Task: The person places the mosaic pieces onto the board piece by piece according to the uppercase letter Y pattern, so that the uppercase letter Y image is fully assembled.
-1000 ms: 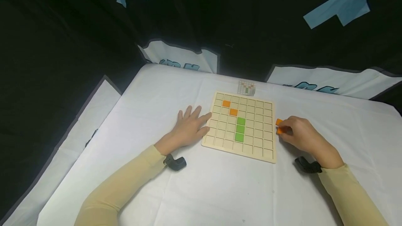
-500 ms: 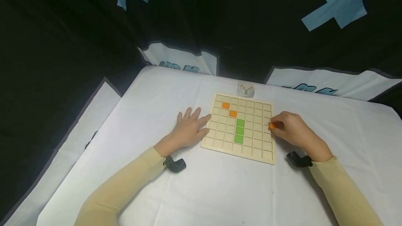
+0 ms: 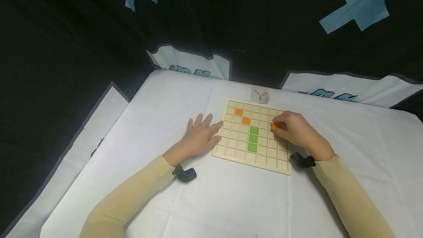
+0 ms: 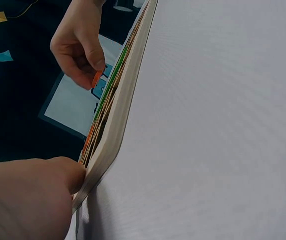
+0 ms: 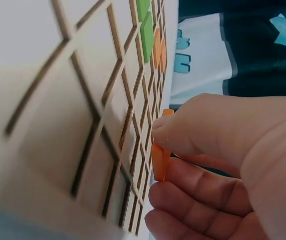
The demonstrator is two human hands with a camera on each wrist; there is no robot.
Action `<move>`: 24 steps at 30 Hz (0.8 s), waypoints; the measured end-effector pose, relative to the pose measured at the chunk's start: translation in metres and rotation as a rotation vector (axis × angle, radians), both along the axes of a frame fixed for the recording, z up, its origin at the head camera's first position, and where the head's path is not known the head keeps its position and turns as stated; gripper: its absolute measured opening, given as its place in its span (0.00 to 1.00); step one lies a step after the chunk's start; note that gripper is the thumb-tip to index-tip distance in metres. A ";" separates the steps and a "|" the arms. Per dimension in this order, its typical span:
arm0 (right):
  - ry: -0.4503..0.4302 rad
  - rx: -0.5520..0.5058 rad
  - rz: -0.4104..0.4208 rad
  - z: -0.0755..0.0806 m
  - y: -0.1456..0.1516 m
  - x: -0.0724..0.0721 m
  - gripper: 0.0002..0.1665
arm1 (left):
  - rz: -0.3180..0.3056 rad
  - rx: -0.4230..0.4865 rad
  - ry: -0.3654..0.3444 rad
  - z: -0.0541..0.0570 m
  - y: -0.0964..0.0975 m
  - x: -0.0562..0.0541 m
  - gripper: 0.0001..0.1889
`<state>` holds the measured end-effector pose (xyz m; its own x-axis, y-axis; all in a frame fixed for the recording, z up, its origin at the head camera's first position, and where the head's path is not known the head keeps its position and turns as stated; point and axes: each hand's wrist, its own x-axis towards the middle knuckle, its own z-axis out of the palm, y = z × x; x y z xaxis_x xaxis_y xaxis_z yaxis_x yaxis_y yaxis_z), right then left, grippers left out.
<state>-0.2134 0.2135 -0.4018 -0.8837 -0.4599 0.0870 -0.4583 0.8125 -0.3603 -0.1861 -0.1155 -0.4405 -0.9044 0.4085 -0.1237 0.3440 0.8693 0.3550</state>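
Observation:
A pale wooden grid board (image 3: pixel 236 141) lies on the white-covered table. Set in its cells are two orange square tiles (image 3: pixel 246 121) on a diagonal and a column of three green tiles (image 3: pixel 253 138). My left hand (image 3: pixel 195 140) rests flat with spread fingers, thumb and index finger at the board's left edge. Over the right part of the grid, my right hand (image 3: pixel 295 129) pinches an orange tile (image 5: pixel 160 162) between thumb and fingers. The right wrist view shows this tile on edge close over the cells, partly hidden by the thumb.
Behind the board lies a small card (image 3: pixel 259 95) printed with a grid of coloured squares. Black cloth (image 3: pixel 231 17) with blue and white patches rises past the table's back and left edges. A black wrist device (image 3: pixel 184 173) sits on each wrist.
My right hand picked up orange from the table at the board's right and moved left over the grid, the orange tile in its pinch. My left hand stayed in place.

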 end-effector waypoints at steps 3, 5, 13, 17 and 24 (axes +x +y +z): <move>0.003 -0.007 0.022 0.000 -0.005 -0.004 0.13 | -0.001 0.003 0.002 0.000 0.000 0.000 0.30; 0.002 -0.011 0.032 -0.001 -0.007 -0.007 0.13 | -0.002 0.001 0.004 -0.001 -0.001 0.000 0.30; -0.043 -0.004 0.012 -0.003 -0.015 -0.014 0.16 | -0.009 0.001 0.013 -0.001 0.000 0.000 0.30; -0.042 0.004 0.021 -0.003 -0.019 -0.015 0.16 | -0.009 -0.006 0.012 -0.001 0.000 0.000 0.30; -0.062 0.011 0.019 -0.005 -0.023 -0.018 0.17 | -0.010 -0.006 0.015 -0.001 0.000 0.000 0.30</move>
